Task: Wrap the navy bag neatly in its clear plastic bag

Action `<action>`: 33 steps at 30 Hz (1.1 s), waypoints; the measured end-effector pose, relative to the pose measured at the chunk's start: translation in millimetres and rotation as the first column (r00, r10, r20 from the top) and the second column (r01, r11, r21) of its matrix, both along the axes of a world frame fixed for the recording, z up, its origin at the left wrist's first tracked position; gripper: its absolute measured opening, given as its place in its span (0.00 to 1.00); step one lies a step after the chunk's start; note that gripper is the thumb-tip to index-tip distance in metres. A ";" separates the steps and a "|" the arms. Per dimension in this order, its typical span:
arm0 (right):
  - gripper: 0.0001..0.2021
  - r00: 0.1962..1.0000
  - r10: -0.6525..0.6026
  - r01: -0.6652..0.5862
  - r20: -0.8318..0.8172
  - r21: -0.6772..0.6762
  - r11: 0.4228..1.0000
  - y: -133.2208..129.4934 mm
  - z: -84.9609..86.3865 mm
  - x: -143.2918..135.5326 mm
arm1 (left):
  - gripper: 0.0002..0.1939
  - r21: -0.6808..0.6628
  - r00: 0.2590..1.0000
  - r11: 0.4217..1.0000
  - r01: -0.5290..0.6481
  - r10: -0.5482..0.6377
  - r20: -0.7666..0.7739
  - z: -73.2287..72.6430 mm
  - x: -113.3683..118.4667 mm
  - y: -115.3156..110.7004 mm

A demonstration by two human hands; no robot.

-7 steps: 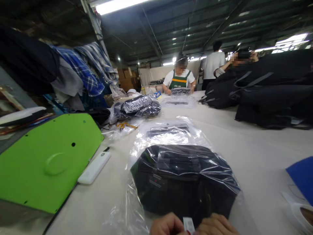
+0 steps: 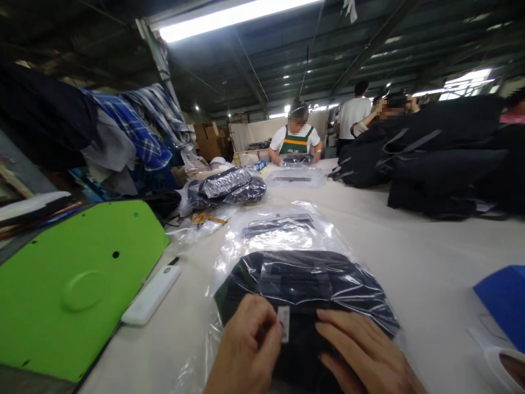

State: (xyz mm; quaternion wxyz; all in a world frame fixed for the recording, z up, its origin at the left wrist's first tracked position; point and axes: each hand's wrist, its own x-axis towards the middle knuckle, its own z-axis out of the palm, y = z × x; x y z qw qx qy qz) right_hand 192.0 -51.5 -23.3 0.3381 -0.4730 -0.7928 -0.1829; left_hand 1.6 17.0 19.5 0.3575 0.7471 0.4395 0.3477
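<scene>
The black bag (image 2: 303,273) lies at six o'clock on the desk (image 2: 443,273), with clear film (image 2: 324,235) over its upper part and spreading beyond it toward twelve o'clock. By the look of it, the covering is well along; whether the film is closed cannot be told. The white label (image 2: 284,323) seems the unfinished part, since fingers are on it; whether it is stuck down cannot be seen.

The left grip (image 2: 246,345) pinches the label's near side between thumb and forefinger, the label at its two o'clock. The right grip (image 2: 365,345) is loosely spread, seemingly resting on the bag, the label at its nine o'clock, apart from its fingertips.
</scene>
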 end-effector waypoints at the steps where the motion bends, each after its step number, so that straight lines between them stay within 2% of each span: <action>1: 0.13 1.000 -0.012 0.013 0.019 -0.021 1.000 10.3 5.5 0.4 | 0.10 0.032 0.999 0.999 -0.035 0.035 -0.014 8.0 2.3 9.0; 4: 0.19 0.995 -0.006 0.023 0.102 -0.164 0.986 42.4 9.8 -1.8 | 0.09 0.011 0.989 0.990 -0.142 0.142 0.036 22.4 14.1 34.1; 6: 0.23 0.987 0.022 0.021 0.159 -0.263 0.964 57.5 1.2 -3.2 | 0.08 -0.024 0.981 0.986 -0.163 0.165 0.106 24.4 24.0 48.3; 8: 0.26 0.980 0.063 -0.002 0.191 -0.303 0.953 64.1 -12.9 -2.7 | 0.07 -0.021 0.981 0.989 -0.146 0.147 0.126 22.1 33.4 61.9; 10: 0.27 0.970 0.094 -0.026 0.223 -0.291 0.956 63.6 -25.4 -0.7 | 0.06 -0.041 0.995 0.998 -0.050 0.053 0.082 17.7 41.8 76.6; 12: 0.27 0.958 0.109 -0.036 0.264 -0.267 0.963 60.2 -31.3 1.1 | 0.04 -0.122 0.992 0.984 0.128 -0.127 0.013 12.9 49.1 92.7; 15: 0.25 0.956 0.089 -0.024 0.279 -0.227 0.974 57.0 -28.7 1.2 | 0.02 -0.296 0.915 0.883 0.364 -0.398 -0.064 6.2 58.3 117.1; 20: 0.22 0.972 0.040 -0.014 0.233 -0.112 0.994 58.9 -24.8 -1.6 | 0.03 -0.472 0.761 0.725 0.502 -0.629 -0.157 2.9 66.6 146.9; 23: 0.21 0.971 0.024 -0.013 0.237 -0.046 0.999 60.8 -28.9 -1.8 | 0.04 -0.524 0.669 0.638 0.565 -0.725 -0.163 10.3 68.0 153.9; 27: 0.22 0.975 0.038 -0.025 0.218 -0.062 0.998 63.2 -35.8 -1.2 | 0.05 -0.570 0.561 0.528 0.630 -0.816 -0.136 22.1 74.0 160.3; 30: 0.23 0.977 0.030 -0.010 0.212 -0.092 0.996 64.4 -41.0 -1.0 | 0.02 -0.603 0.492 0.500 0.622 -0.848 -0.195 22.1 83.2 173.1; 33: 0.23 0.976 0.020 -0.003 0.215 -0.083 0.997 65.5 -44.1 -0.9 | 0.05 -0.645 0.436 0.487 0.589 -0.863 -0.255 16.5 92.1 188.3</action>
